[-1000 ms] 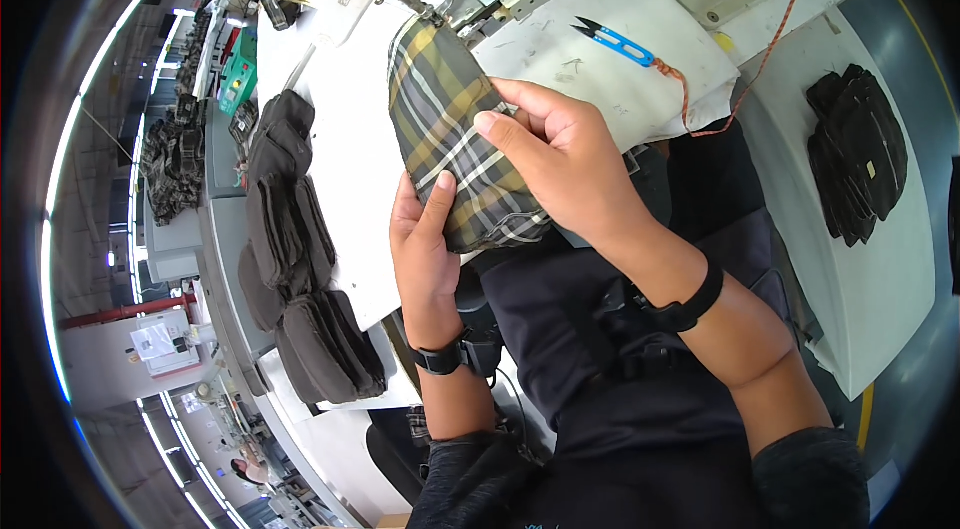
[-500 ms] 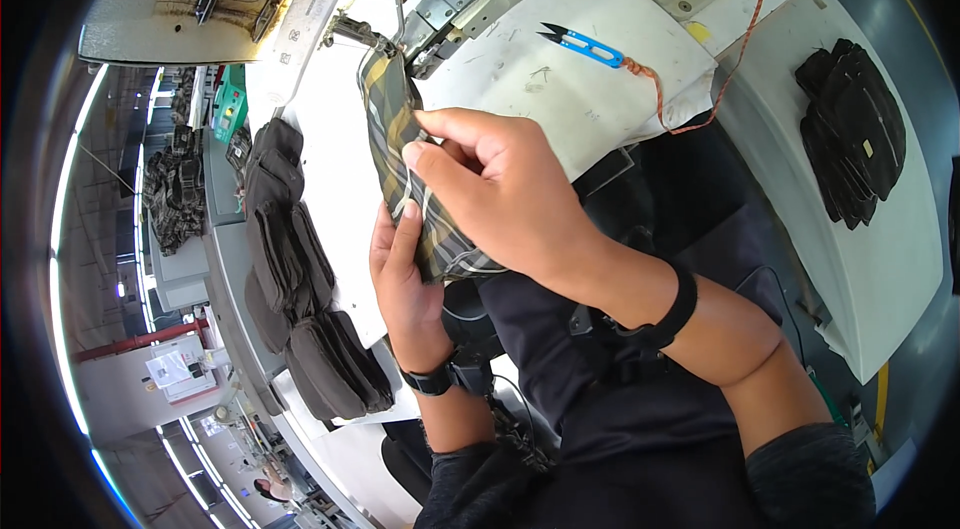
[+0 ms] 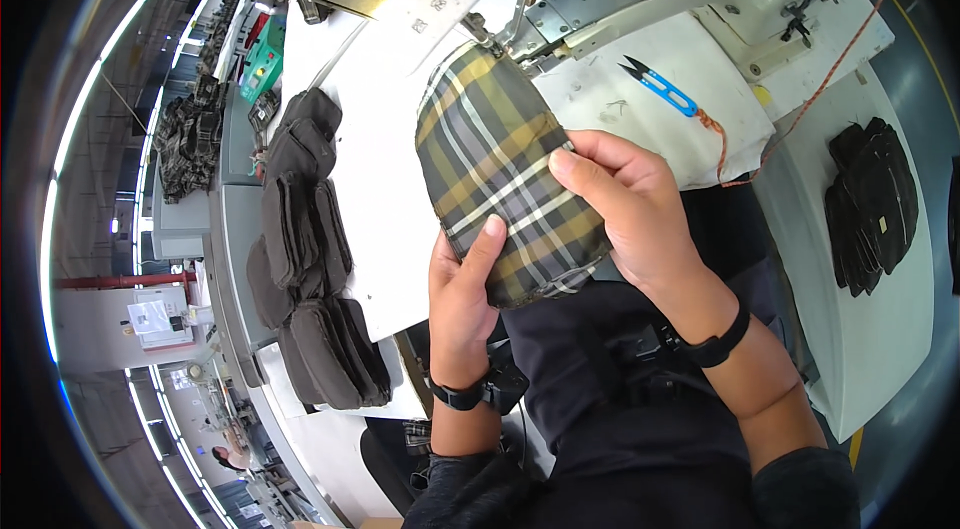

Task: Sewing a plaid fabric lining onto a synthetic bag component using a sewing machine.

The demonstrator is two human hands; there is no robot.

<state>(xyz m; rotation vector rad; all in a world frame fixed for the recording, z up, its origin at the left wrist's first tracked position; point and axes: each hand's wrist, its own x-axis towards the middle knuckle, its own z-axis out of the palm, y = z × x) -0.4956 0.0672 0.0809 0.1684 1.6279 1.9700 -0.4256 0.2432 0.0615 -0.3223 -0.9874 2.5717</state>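
Observation:
Between my hands is a plaid fabric piece (image 3: pixel 500 164) in green, yellow, grey and white, rounded at its far end and spread face up. My left hand (image 3: pixel 466 294) grips its near left edge, thumb on top and fingers hidden beneath. The right edge is pinched by my right hand (image 3: pixel 635 204), with thumb above and fingers under the cloth. The far end of the piece lies close to the needle area of a sewing machine (image 3: pixel 600 4); whether it touches the machine I cannot tell.
Blue thread snips (image 3: pixel 660 89) on an orange cord lie on the white table right of the cloth. Dark fabric pieces (image 3: pixel 305 239) are stacked along the left. Another dark stack (image 3: pixel 872 209) rests on a white surface at far right. A person (image 3: pixel 230 457) sits far off, lower left.
The plaid piece has turned from a narrow, folded-looking view to lying broad and flat toward me. My right hand has moved to its right edge. The whole view has shifted.

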